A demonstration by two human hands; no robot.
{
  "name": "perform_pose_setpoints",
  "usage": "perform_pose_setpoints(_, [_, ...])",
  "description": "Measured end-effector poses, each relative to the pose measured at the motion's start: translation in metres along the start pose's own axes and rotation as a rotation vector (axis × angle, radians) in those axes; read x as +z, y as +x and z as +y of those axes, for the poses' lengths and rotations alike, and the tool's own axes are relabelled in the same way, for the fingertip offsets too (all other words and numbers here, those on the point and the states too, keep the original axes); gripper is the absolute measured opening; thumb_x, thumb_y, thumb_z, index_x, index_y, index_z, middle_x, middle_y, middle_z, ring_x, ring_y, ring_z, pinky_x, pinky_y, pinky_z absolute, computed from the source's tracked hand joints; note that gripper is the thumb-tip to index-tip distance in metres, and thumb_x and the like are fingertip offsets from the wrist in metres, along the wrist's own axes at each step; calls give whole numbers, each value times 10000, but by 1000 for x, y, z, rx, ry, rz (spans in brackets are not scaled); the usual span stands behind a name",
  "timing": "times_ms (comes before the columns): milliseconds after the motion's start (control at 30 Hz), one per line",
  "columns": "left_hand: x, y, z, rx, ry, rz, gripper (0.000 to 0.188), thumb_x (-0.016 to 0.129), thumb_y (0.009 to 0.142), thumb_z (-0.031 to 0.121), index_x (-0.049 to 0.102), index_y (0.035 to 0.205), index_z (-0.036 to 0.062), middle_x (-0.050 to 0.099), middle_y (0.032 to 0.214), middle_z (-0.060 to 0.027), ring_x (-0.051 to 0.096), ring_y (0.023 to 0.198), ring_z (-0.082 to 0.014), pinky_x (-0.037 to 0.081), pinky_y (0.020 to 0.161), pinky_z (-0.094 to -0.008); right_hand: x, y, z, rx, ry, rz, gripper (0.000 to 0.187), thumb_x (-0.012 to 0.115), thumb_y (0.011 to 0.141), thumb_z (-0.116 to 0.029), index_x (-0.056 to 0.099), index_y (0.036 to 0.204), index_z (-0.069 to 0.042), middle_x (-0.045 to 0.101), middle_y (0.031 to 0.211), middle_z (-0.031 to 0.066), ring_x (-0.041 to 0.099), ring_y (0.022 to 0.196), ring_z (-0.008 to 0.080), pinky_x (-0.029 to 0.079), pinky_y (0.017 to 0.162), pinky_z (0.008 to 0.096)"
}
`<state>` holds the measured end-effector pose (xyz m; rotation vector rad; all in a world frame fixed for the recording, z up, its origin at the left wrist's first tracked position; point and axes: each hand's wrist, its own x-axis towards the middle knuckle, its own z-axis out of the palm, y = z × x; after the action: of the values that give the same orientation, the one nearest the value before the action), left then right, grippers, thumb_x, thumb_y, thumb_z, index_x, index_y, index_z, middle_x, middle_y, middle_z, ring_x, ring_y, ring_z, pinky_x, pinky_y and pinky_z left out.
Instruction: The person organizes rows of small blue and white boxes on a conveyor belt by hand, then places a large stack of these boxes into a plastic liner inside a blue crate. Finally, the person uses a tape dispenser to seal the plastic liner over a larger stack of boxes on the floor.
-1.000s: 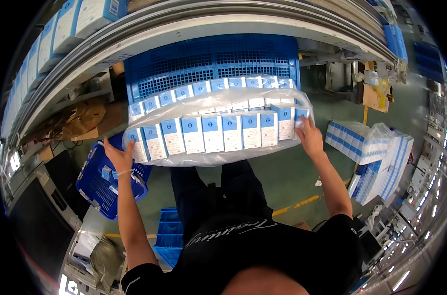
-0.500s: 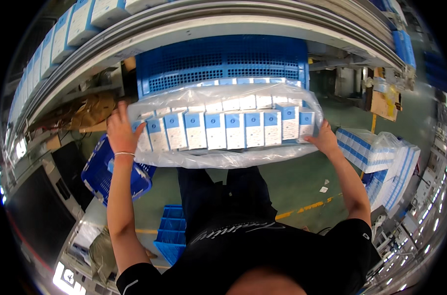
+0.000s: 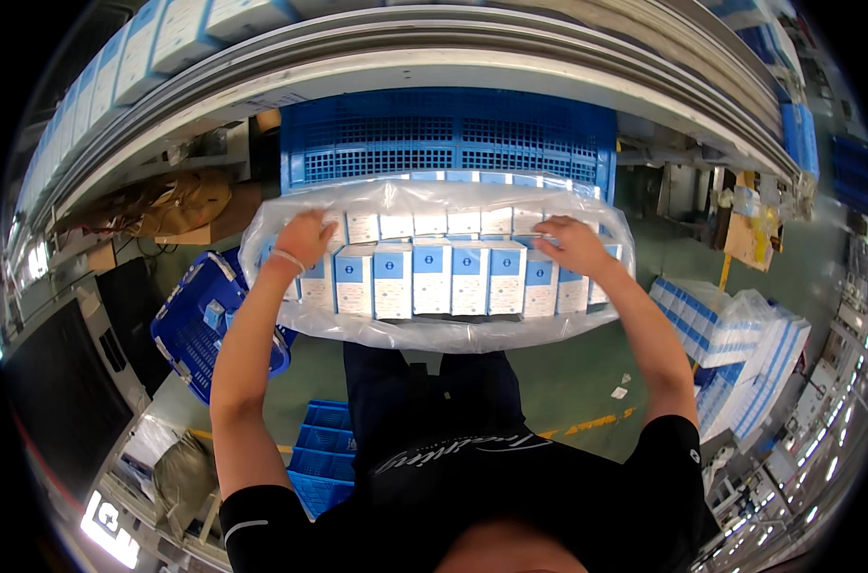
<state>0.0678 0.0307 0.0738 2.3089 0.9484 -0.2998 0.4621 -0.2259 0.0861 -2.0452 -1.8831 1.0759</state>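
Note:
A clear plastic bag (image 3: 472,336) lies opened out in front of me, its loose rim spread around rows of small white boxes with blue tops (image 3: 432,277). My left hand (image 3: 305,239) reaches over the bag's left side onto the boxes, thumb apart from the fingers, fingertips partly hidden. Over the right part of the near row, my right hand (image 3: 577,246) stretches its fingers inward across the box tops. Neither hand visibly grips a box. Beneath and behind the bag is a blue plastic crate (image 3: 443,143) with mesh walls.
Beyond the crate runs a metal-edged conveyor (image 3: 405,72), with more boxes (image 3: 181,38) at its far left. A blue basket (image 3: 181,334) sits at left, blue bins (image 3: 324,449) near my legs. Wrapped box stacks (image 3: 749,358) stand on the right; a brown bag (image 3: 185,205) lies under the conveyor.
Both hands have left the bag's outer side edges and moved inward over the boxes. Some near-row boxes now stand at slightly different heights. The view has shifted a little.

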Motion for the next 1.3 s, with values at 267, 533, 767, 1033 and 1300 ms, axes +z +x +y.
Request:
perform_pose_setpoints(267, [-19,54,-9,-94,-294,187,432,474,921,396,616,997,-5,625,947,-256,593,890,-398,456,784,-423,103,196,-229,-456,295,-75,442,586,858,-350,564,1146,-16,565,1164,179,554,1044,332,461,892,385])
perform_pose_setpoints(533, [-37,80,-31,-200,-440,108,551,425,935,467,623,847,-40,624,767,-161,585,724,-253,453,694,-354,142,218,-281,-179,438,-117,476,630,827,-321,486,1171,-26,557,1139,208,544,1054,360,447,876,443])
perform_pose_setpoints(767, [-18,99,-24,-271,-674,114,471,467,933,423,615,908,-22,632,797,-141,617,713,-200,476,678,-351,129,195,-263,-398,437,-55,547,661,777,-335,526,1182,6,551,1167,206,525,1084,365,401,949,438])
perform_pose_setpoints(1033, [17,107,-36,-211,-584,157,437,546,890,384,567,1068,-15,633,952,-208,612,894,-335,470,786,-381,-5,-41,23,502,-491,54,475,539,875,-424,649,945,33,634,966,229,602,949,358,448,871,426])
perform_pose_setpoints(1300, [-174,-21,49,-83,-193,440,225,577,853,267,672,901,68,666,892,-142,634,844,-312,491,750,-399,-203,-4,-128,6,147,1001,113,616,800,-62,619,906,-22,623,884,128,598,815,304,469,768,364])
